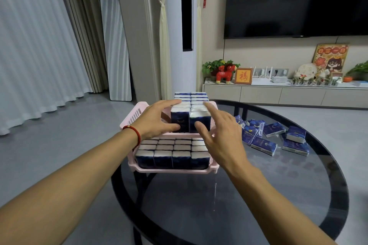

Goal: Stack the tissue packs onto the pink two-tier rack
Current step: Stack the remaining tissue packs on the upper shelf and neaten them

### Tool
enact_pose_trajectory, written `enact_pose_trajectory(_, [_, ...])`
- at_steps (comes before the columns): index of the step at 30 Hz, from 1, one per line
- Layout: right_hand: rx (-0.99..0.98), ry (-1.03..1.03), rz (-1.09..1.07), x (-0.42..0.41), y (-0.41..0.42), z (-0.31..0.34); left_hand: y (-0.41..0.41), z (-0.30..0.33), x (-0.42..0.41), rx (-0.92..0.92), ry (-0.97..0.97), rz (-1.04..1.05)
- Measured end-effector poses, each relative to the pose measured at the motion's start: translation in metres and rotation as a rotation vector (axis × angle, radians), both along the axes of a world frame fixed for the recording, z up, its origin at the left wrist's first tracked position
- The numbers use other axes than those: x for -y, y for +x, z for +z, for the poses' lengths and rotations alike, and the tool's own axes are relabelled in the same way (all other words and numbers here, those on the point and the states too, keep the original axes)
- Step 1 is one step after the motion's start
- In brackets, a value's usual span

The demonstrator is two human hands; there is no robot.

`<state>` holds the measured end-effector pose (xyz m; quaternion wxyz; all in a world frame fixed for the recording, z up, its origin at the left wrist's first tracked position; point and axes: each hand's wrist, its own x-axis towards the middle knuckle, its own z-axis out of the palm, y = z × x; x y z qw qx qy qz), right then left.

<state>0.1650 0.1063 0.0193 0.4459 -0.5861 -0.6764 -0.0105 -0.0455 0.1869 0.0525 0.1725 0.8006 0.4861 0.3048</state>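
The pink two-tier rack (pixel 133 116) stands at the far left edge of a round dark glass table (pixel 249 195). Its lower tier holds several rows of upright blue-and-white tissue packs (pixel 172 158). Two columns of packs (pixel 197 101) fill the right part of the upper tier. My left hand (pixel 157 119) spans the front left pack there, fingers straight over its top and thumb at its front. My right hand (pixel 219 131) touches the front right pack (pixel 201 118) with thumb on its face and a fingertip at its top edge. Several loose packs (pixel 274 139) lie on the table right of the rack.
The upper tier's left side shows bare pink slats. Behind the table runs a low white cabinet (pixel 278 93) with ornaments under a wall-mounted television (pixel 294 0). Curtains and grey floor lie to the left.
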Motion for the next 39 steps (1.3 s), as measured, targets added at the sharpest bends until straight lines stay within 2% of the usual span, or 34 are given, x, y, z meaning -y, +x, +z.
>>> enact_pose_trajectory(2, [-0.014, 0.034, -0.029, -0.003, -0.004, -0.006, 0.000, -0.002, -0.001, 0.020, -0.009, 0.005])
enact_pose_trajectory(8, [-0.216, 0.080, 0.041, -0.002, -0.009, -0.003, -0.002, -0.002, -0.001, 0.033, -0.040, -0.006])
enact_pose_trajectory(20, [-0.218, -0.005, 0.117, -0.004, 0.006, -0.007, -0.002, 0.007, 0.007, 0.037, -0.155, -0.045])
enact_pose_trajectory(25, [-0.287, 0.005, 0.005, -0.004, 0.034, -0.012, -0.001, 0.025, 0.031, -0.002, -0.226, -0.002])
enact_pose_trajectory(27, [-0.329, -0.056, -0.069, -0.008, 0.057, -0.029, -0.001, 0.026, 0.048, -0.096, -0.083, 0.176])
enact_pose_trajectory(29, [-0.349, -0.173, -0.150, -0.010, 0.085, -0.054, 0.005, 0.017, 0.073, -0.087, 0.191, 0.287])
enact_pose_trajectory(31, [-0.241, -0.306, -0.250, -0.012, 0.115, -0.085, 0.025, 0.004, 0.107, 0.022, 0.464, 0.274])
enact_pose_trajectory(33, [-0.104, -0.424, -0.339, -0.014, 0.141, -0.108, 0.057, -0.014, 0.132, 0.062, 0.551, 0.187])
enact_pose_trajectory(34, [-0.060, -0.456, -0.363, -0.017, 0.151, -0.116, 0.074, -0.024, 0.139, 0.066, 0.511, 0.115])
enact_pose_trajectory(36, [-0.039, -0.490, -0.390, -0.026, 0.166, -0.124, 0.107, -0.045, 0.141, 0.035, 0.295, -0.021])
enact_pose_trajectory(39, [-0.002, -0.536, -0.407, -0.045, 0.181, -0.131, 0.143, -0.069, 0.127, -0.104, -0.002, -0.088])
